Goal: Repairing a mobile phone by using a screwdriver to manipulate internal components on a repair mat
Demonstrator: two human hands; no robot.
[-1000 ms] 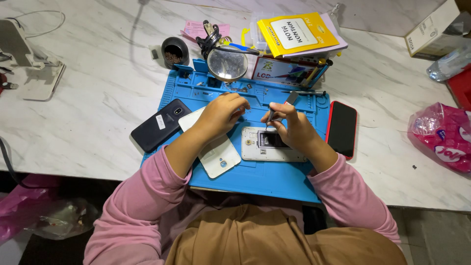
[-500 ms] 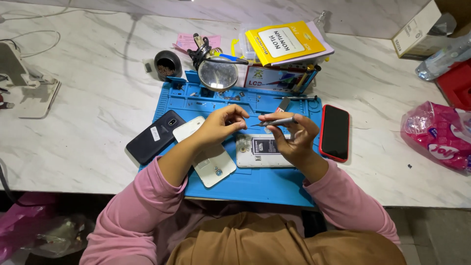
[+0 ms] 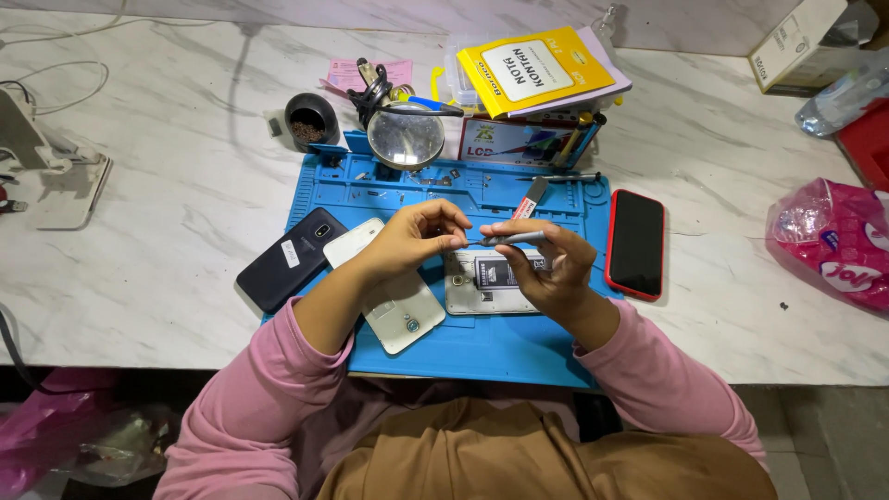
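Note:
My right hand (image 3: pixel 548 267) holds a thin grey screwdriver (image 3: pixel 511 239) level above an opened phone (image 3: pixel 486 282) that lies back-up on the blue work mat (image 3: pixel 482 347). My left hand (image 3: pixel 419 237) pinches the screwdriver's tip end with thumb and fingers. A white phone back cover (image 3: pixel 398 306) lies under my left wrist. A black phone (image 3: pixel 292 259) rests at the mat's left edge.
A red-cased phone (image 3: pixel 636 243) lies at the mat's right edge. Behind the mat stand a magnifier (image 3: pixel 405 136), a small black cup (image 3: pixel 311 118), a yellow notebook (image 3: pixel 532 67) on boxes, and tools. A pink bag (image 3: pixel 833 241) sits right; a white stand (image 3: pixel 51 176) left.
Both hands have come together above the opened phone. My left hand now pinches the end of the screwdriver that my right hand has turned level.

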